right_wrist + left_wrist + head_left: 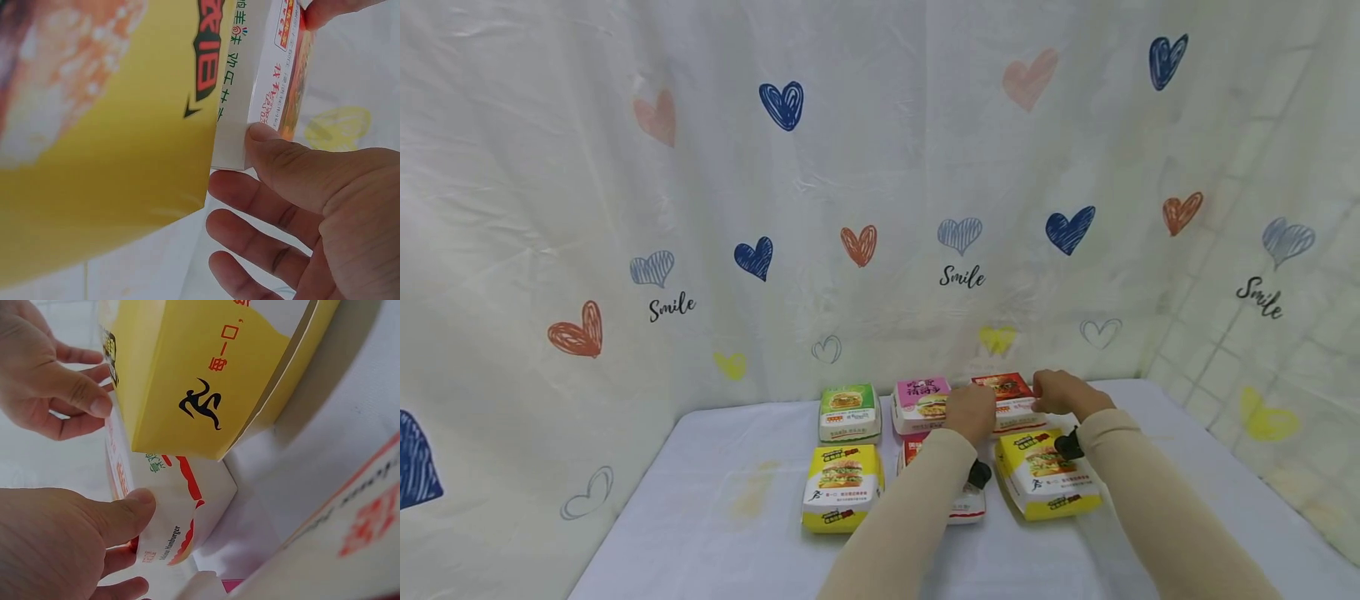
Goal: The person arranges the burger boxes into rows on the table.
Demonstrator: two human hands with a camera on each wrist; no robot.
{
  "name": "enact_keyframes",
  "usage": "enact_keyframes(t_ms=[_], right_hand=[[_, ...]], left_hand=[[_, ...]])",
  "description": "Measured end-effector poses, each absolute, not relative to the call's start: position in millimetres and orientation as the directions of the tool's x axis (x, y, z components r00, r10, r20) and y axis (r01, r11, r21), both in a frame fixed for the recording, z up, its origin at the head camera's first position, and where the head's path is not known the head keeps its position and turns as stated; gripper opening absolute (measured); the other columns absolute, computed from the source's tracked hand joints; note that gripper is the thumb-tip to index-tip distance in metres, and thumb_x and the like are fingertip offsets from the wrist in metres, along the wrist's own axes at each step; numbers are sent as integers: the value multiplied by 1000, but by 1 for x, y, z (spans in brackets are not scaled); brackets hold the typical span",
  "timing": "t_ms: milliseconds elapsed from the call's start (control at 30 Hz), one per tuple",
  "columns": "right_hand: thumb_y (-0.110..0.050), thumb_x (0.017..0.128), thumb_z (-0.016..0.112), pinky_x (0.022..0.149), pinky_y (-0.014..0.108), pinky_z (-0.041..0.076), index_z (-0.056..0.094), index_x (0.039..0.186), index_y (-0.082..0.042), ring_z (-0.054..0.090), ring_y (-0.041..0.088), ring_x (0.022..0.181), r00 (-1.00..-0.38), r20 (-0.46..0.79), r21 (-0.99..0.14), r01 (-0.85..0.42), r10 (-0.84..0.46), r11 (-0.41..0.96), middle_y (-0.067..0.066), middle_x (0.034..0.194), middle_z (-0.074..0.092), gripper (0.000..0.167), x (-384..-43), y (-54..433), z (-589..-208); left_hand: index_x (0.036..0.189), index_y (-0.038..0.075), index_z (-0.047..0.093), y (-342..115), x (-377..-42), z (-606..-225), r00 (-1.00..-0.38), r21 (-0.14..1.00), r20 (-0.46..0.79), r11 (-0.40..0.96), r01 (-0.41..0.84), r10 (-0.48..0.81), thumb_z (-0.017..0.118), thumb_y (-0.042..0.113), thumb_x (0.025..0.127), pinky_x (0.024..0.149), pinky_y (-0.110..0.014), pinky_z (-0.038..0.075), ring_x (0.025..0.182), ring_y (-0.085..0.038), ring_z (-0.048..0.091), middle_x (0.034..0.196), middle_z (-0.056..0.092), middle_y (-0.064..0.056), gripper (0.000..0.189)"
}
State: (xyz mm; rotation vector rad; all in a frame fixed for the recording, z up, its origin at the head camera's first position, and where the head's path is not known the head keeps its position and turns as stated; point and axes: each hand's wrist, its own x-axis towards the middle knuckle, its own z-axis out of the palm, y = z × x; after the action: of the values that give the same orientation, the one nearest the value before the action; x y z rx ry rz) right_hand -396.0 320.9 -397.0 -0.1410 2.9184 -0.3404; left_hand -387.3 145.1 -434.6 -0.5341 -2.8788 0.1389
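A red-and-white burger box (pixel 1006 387) sits at the back right of the table, between both hands. My left hand (pixel 972 412) holds its left side; in the left wrist view the thumb (pixel 139 506) lies on the box edge, with fingers beyond it. At the opposite side, my right hand (pixel 1063 393) holds the box near a corner, its thumb (pixel 265 134) on the edge and the fingers below. A yellow burger box (pixel 1048 479) lies just in front, under the right wrist. The left forearm partly hides another red-and-white burger box (pixel 967 507).
Left of the held box stand a pink burger box (pixel 917 404) and a green one (pixel 850 408). A second yellow burger box (pixel 842 492) lies at the front left. Behind the white-covered table (pixel 715 483) hangs a curtain (pixel 880 167) printed with hearts.
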Motion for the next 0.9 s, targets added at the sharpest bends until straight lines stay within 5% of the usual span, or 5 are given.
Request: enact_keyframes(t_ms=[567, 800, 900], right_hand=[[-17, 98, 68, 72, 40, 52, 59, 103, 1, 60, 26, 82, -972, -186, -249, -95, -144, 964, 14, 93, 66, 21, -396, 323, -397], [-21, 99, 66, 77, 46, 53, 57, 112, 4, 62, 32, 92, -972, -181, -235, -105, -150, 966, 22, 107, 65, 30, -389, 326, -387], [-23, 99, 65, 80, 49, 53, 57, 116, 4, 63, 36, 98, -972, -174, -233, -114, -157, 966, 25, 114, 64, 33, -385, 327, -379]], left_hand=[[110, 24, 76, 141, -389, -433, -919, -42, 157, 932, 360, 362, 70, 32, 97, 74, -29, 58, 90, -9, 71, 104, 77, 8, 16], [103, 20, 76, 131, -391, -431, -901, -26, 186, 918, 395, 392, 67, 29, 98, 64, -28, 56, 80, -9, 67, 101, 74, 5, 13], [104, 19, 75, 124, -388, -419, -892, -13, 181, 908, 420, 415, 67, 33, 99, 69, -27, 57, 84, -9, 65, 103, 72, 4, 17]])
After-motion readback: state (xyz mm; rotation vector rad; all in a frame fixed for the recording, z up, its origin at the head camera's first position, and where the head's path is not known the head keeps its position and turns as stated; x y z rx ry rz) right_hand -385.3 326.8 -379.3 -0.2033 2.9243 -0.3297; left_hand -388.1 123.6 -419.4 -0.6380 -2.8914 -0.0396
